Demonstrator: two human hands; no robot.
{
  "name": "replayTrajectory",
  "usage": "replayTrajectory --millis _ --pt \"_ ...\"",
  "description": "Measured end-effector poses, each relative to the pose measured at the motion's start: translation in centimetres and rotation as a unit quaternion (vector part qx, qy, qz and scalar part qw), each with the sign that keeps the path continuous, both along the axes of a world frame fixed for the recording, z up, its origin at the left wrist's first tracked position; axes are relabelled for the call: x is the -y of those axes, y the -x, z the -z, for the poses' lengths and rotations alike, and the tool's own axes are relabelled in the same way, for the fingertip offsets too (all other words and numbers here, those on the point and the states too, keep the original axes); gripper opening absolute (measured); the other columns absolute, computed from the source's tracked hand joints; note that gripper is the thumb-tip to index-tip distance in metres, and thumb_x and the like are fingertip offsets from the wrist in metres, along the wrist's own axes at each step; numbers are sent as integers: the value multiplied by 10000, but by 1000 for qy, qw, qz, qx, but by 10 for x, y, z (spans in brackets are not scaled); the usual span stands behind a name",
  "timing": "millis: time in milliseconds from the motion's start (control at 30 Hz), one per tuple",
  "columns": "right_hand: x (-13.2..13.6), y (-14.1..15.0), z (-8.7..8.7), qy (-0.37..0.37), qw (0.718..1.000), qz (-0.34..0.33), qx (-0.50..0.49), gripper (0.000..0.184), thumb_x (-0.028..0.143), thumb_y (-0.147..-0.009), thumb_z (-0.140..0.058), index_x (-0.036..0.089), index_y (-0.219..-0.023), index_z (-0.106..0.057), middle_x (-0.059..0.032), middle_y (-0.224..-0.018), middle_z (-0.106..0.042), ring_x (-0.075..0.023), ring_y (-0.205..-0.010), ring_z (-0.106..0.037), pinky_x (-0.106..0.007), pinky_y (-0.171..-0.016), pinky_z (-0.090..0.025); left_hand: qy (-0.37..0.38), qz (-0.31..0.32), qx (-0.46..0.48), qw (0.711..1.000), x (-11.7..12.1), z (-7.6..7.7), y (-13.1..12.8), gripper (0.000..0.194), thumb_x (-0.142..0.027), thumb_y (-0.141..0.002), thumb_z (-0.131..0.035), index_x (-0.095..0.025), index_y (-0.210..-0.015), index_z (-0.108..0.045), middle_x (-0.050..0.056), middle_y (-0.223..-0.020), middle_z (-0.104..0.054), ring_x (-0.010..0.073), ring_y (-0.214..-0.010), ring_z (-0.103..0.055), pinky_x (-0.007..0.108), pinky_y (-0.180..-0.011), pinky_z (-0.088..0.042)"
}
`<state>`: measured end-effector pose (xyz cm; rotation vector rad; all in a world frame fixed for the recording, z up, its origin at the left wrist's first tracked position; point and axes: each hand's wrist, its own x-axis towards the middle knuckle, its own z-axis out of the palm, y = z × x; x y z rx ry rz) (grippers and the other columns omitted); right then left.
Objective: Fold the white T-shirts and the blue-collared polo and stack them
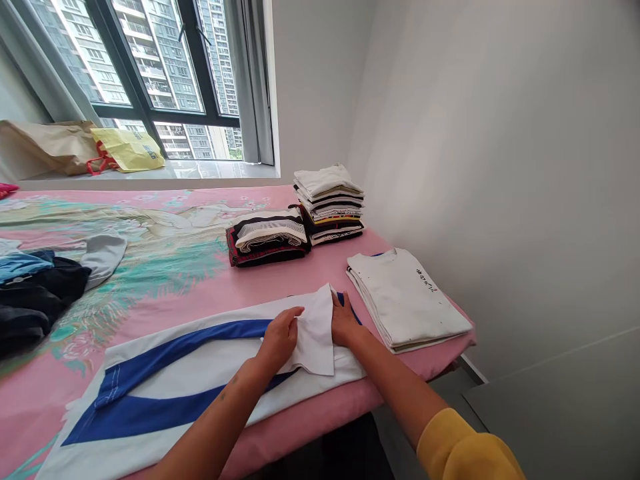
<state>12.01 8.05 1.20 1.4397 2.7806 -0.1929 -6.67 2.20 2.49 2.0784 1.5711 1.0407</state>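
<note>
A white garment with blue bands (200,363) lies stretched along the near edge of the bed. One white part of it is folded over at its right end. My left hand (281,339) is closed on this folded part, thumb and fingers pinched together. At the fold's right edge, my right hand (345,321) grips the cloth, its fingertips over a blue patch. Just right of that hand, a stack of folded white shirts (410,300) shows small dark lettering on top.
Farther back on the pink bedsheet (270,277) stand a tall pile of folded clothes (330,200) and a lower pile (270,237). Loose dark and blue clothes (45,287) lie at the left. Paper bag (55,147) and yellow bag (133,150) rest on the windowsill. A wall rises at the right.
</note>
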Motion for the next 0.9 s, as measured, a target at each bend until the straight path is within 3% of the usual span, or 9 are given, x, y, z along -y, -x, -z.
replayTrajectory --millis 67,167,267,333,433,500,567,700,900 --pt "0 0 0 -7 1000 -7 -6 689 346 -820 -479 259 -1457 -231 -85 -1527 -165 -329 -1394 50 -641 -1034 106 -13 -41 -23 999 -29 10 -4 371 -64 -823 -357 -157 -1065 -623 82 -1080 -663 181 -1035 -603 357 -944 -477" --pt "1 -2 4 -9 1000 -6 -21 670 327 -829 -463 247 -1455 -240 -92 -1525 -171 -335 -1394 25 -643 -1031 97 -16 -47 -40 998 -56 28 -12 308 -86 -819 -393 -147 -985 -645 101 -1013 -670 210 -992 -612 391 -912 -495" --pt "4 -7 6 -8 996 25 -90 597 301 -867 -394 223 -1444 -264 -92 -1511 -222 -300 -1395 -65 -618 -1053 34 -22 -43 -54 997 -59 44 -17 265 -186 -837 -448 -172 -1013 -645 100 -1095 -639 238 -1097 -557 431 -985 -441" --pt "4 -9 5 -5 985 74 -159 502 257 -891 -325 217 -1390 -369 -84 -1452 -357 -250 -1359 -225 -536 -1084 -69 -27 -31 -68 997 -54 49 -18 287 -243 -848 -463 -184 -1067 -639 100 -1189 -598 248 -1190 -492 435 -1044 -383" --pt "0 -8 -3 -1 958 164 -234 410 287 -926 -251 233 -1132 -601 -55 -1147 -629 -192 -1105 -518 -375 -992 -292 -28 -10 -119 992 -48 48 -19 356 -336 -857 -480 -197 -1153 -619 117 -1294 -536 278 -1265 -418 465 -1073 -331" --pt "-5 -5 -8 5 947 218 -235 407 409 -920 -298 231 -917 -664 -36 -906 -683 -186 -911 -587 -318 -859 -363 -16 0 -159 987 -47 45 -20 425 -396 -842 -507 -216 -1220 -583 122 -1351 -489 301 -1296 -375 496 -1084 -291" --pt "-11 -3 -10 20 940 262 -220 360 458 -871 -400 220 -796 -659 -25 -794 -676 -177 -794 -594 -280 -740 -372 9 1 -187 982 -47 40 -21 521 -459 -819 -527 -222 -1283 -530 122 -1394 -446 303 -1321 -337 494 -1103 -247" --pt "-14 -8 -7 55 932 309 -184 212 344 -796 -483 210 -731 -633 -20 -745 -663 -163 -691 -575 -252 -570 -307 66 -10 -221 973 -47 35 -25 757 -626 -779 -486 -179 -1383 -402 130 -1461 -355 277 -1372 -248 454 -1138 -159" --pt "-21 -12 -9 58 934 305 -175 205 380 -763 -528 211 -774 -644 -35 -793 -669 -179 -728 -572 -254 -576 -298 84 -12 -240 967 -43 33 -28 728 -666 -787 -434 -268 -1394 -381 88 -1504 -283 251 -1401 -173 440 -1145 -103"
